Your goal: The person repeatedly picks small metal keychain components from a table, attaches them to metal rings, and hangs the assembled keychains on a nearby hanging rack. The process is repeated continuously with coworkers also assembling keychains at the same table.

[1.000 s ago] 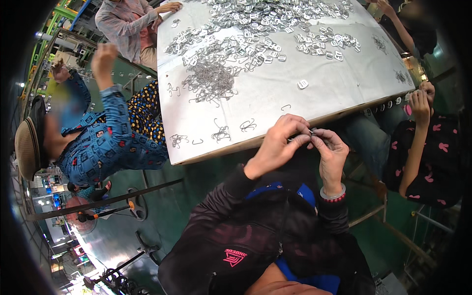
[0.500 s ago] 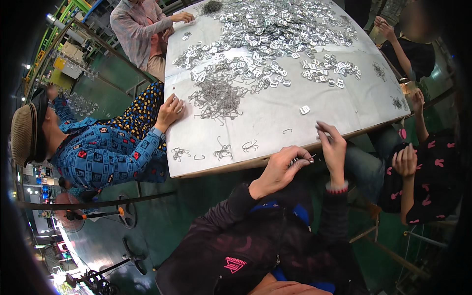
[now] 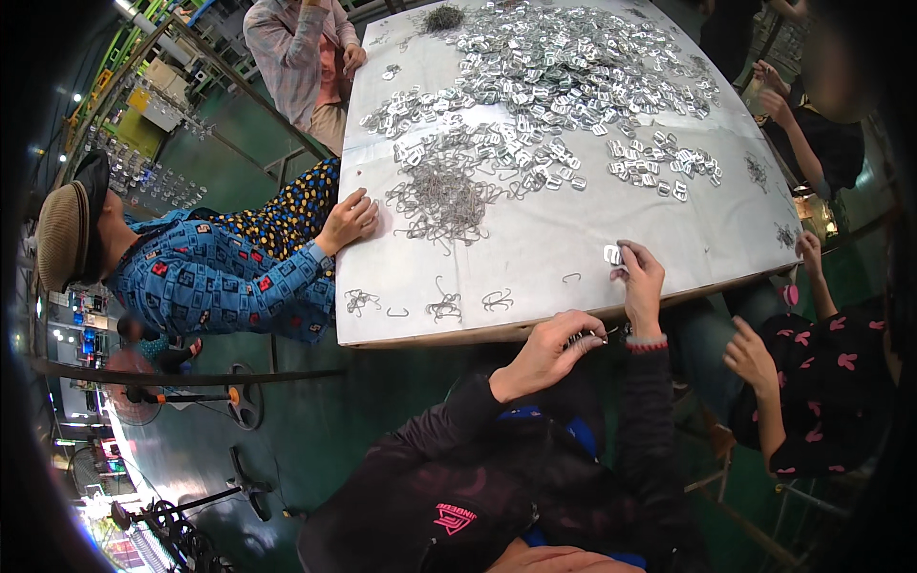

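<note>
Surface [image 3: 554, 229], white-topped with a wooden near edge, spreads out all round the hook pile [image 3: 441, 201], from which all places here are taken.

Co-worker in a blue patterned shirt [image 3: 215, 272]: left of the hook pile, straw-coloured hat, one hand resting by the surface's left edge. Co-worker in a dark top with pink shapes [image 3: 821, 382]: far to the right and nearer the wearer than the hook pile. Co-worker in a checked shirt [image 3: 287, 57]: beyond and left of it.

Buckle heap [image 3: 564, 67]: silvery, beyond and right of the hook pile, its near fringe running up against it. The hook pile itself: thin grey wire, tangled. Buckle cluster [image 3: 659, 164], smaller and loose: right of the hook pile.

Left hand [image 3: 544, 355]: nearer and right of the hook pile, at the near edge; thumb and fingers pinched on small metal pieces, kind mostly hidden. Right hand [image 3: 642, 282]: farther right; fingers clamped on one silvery buckle [image 3: 612, 254], tilted, nearer and right of the hook pile.

Hook groups [image 3: 444, 304]: small, three in a row, nearer than the hook pile. Single hooks [image 3: 571, 278]: one amid that row, another nearer and right of the hook pile.
</note>
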### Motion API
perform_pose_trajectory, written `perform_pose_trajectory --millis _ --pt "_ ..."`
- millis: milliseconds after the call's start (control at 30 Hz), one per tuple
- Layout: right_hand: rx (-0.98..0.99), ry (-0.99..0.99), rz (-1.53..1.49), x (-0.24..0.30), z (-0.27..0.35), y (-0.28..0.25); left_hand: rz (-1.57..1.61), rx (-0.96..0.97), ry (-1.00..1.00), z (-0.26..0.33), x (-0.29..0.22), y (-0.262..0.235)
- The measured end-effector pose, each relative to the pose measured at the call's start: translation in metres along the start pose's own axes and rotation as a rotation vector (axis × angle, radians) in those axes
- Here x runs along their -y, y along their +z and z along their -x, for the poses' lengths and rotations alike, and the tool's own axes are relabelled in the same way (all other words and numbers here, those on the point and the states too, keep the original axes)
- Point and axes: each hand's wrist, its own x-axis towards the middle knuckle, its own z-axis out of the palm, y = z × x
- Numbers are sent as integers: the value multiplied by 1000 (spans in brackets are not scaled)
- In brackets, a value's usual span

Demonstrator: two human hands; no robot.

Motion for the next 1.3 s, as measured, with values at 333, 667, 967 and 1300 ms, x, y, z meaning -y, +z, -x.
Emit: perform_pose_trajectory --millis 333,667,967,1300 --pt "123 -58 -50 86 125 16 -106 -40 -8 -5 6 6" --pt "27 -70 -109 81 126 39 -152 39 -14 -3 25 -10" --pt "146 -28 -27 86 128 40 -712 -327 -286 -140 145 -134" --pt "136 -38 75 96 134 46 -1168 -217 -198 -132 174 -126"
